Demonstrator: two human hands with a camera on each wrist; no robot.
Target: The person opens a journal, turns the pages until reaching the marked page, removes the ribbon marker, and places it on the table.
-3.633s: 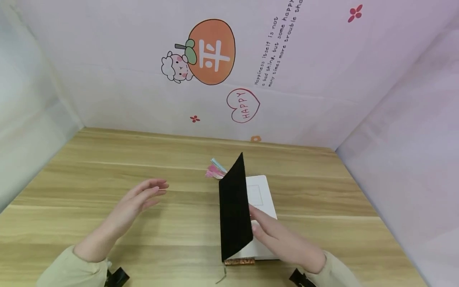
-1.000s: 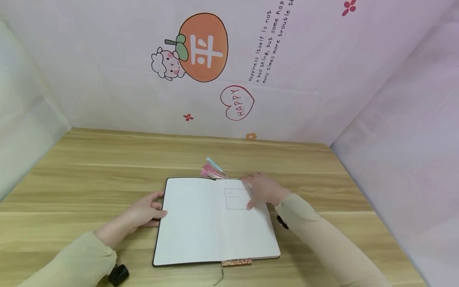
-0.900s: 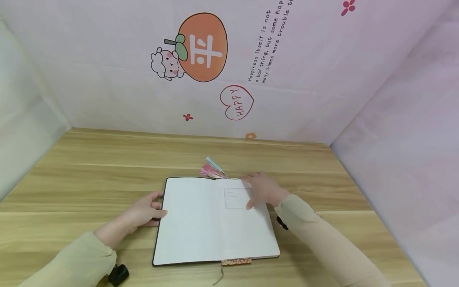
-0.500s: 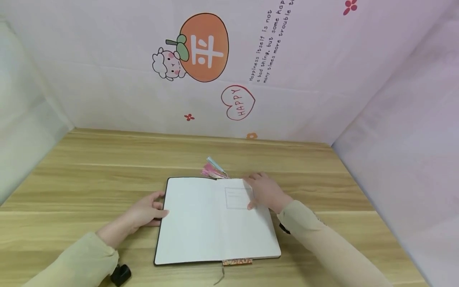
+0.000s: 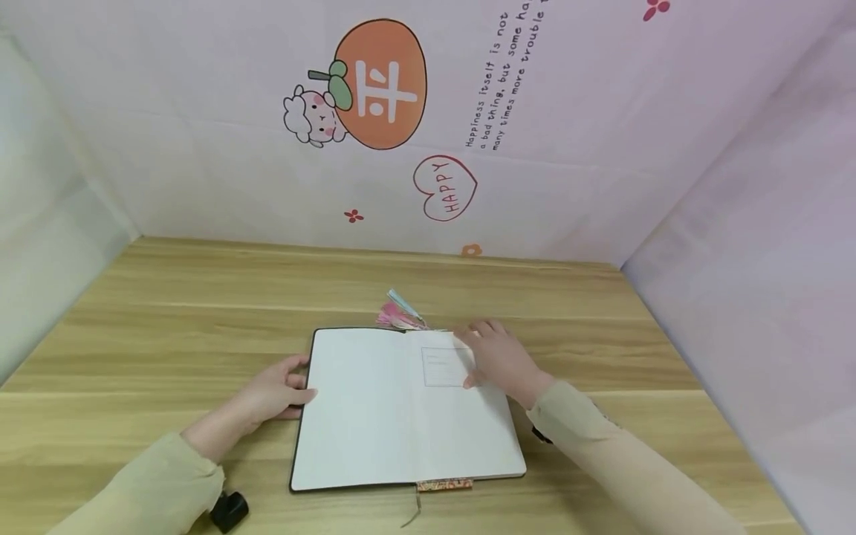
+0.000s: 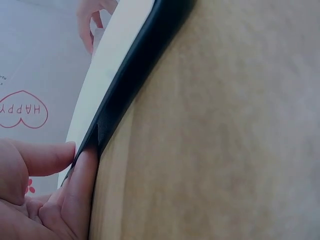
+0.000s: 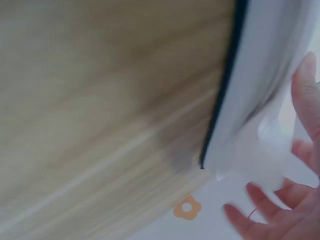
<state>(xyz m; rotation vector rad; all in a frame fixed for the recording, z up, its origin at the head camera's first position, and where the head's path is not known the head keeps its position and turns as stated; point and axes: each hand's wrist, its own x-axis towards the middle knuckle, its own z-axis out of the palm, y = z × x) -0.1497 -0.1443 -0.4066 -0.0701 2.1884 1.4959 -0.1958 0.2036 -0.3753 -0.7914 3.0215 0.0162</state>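
Observation:
A black-covered notebook [image 5: 361, 416] lies open with blank white pages; a thin printed frame [image 5: 441, 365] marks the right page. My left hand [image 5: 270, 391] grips the left cover edge, thumb on top and fingers at the side and underneath, as the left wrist view shows. My right hand [image 5: 504, 360] rests at the upper right of the right page, thumb on the paper, the other fingers by the top edge. In the right wrist view its fingers [image 7: 265, 210] are spread, with pale, bowed paper [image 7: 260, 120] beside them.
A pink tassel [image 5: 396, 317] and a light blue strip [image 5: 403, 303] poke out above the notebook's top edge. A patterned strip [image 5: 444, 484] and a thin ribbon [image 5: 417, 509] stick out below. Printed white cloth [image 5: 254, 171] rises behind the wooden table [image 5: 167, 319].
The cover, half raised earlier, now lies flat to the left. My left hand has come to its edge; my right has moved up the page. Over the last second both hands barely move.

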